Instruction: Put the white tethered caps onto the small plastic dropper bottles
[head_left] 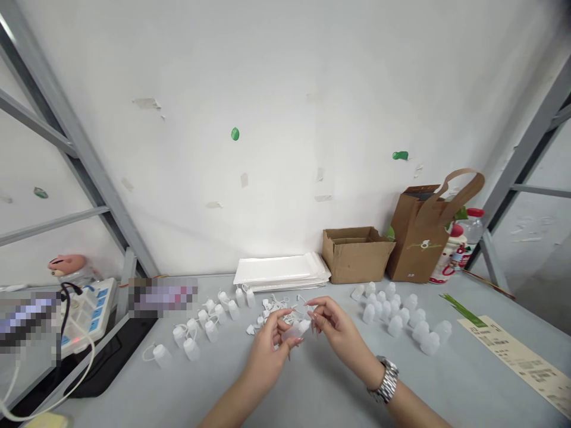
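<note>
A small translucent white bottle (293, 333) lies tilted in my left hand (273, 345), its fingers wrapped round the body. My right hand (332, 327) is at the bottle's neck end, fingertips pinched on a thin white cap strap (303, 300). Behind my hands lies a pile of small white caps (267, 307). To the left stand several bottles with caps and looped straps (191, 349). Several bottles without straps (395, 326) are grouped on the right.
Along the wall are a stack of white envelopes (281, 270), an open cardboard box (357, 261) and a brown paper bag (417, 244). A power strip (96, 312) with cables is at the left, a printed paper sheet (517, 356) at the right of the grey table (321, 392).
</note>
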Motion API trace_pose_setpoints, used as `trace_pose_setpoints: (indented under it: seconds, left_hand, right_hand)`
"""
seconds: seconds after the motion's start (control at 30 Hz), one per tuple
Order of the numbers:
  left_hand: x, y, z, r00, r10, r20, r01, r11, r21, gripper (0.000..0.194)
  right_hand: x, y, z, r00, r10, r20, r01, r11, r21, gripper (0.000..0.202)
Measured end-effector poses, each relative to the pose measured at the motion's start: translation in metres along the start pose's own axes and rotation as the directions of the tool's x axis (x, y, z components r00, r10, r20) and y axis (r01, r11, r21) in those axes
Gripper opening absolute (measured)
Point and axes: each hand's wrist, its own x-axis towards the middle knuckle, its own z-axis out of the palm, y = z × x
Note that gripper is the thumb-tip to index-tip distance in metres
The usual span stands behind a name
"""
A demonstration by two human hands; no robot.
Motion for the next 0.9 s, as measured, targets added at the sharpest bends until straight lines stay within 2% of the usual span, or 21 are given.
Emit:
trace_pose_setpoints:
  seconds: [0.17,0.47,0.57,0.7,0.8,0.9]
  left_hand:
    - [-0.001,0.008,0.002,1.0,0.001,-0.007,-0.001,0.999,-0.046,0.043]
    - [-0.002,0.001,0.003,1.0,0.002,0.003,-0.002,0.999,-0.04,0.042]
    - [-0.002,-0.002,0.006,1.0,-0.004,0.028,0.005,0.999,-0.04,0.039]
    - [0.0,0.0,0.008,0.998,0.005,0.055,0.002,0.992,-0.124,0.039]
    - [0.002,0.0,0.008,1.0,0.016,0.021,-0.011,0.979,-0.205,0.04]
    - [0.004,0.0,0.008,1.0,0.015,-0.023,-0.02,0.974,-0.227,0.043]
  right_hand:
    - [0.005,-0.006,-0.003,0.995,0.046,-0.089,-0.037,0.994,0.099,0.035]
    - [0.0,0.004,0.003,0.988,0.035,-0.153,-0.039,0.999,-0.022,0.034]
    - [-0.003,0.008,0.006,0.986,0.055,-0.158,-0.058,0.998,-0.015,0.035]
    - [-0.003,0.005,0.005,0.985,0.085,-0.153,-0.08,0.996,0.039,0.031]
    - [0.002,-0.003,0.001,0.989,0.095,-0.116,-0.085,0.993,0.084,0.031]
    - [0.015,-0.016,-0.007,0.992,0.061,-0.107,-0.057,0.998,0.038,0.034]
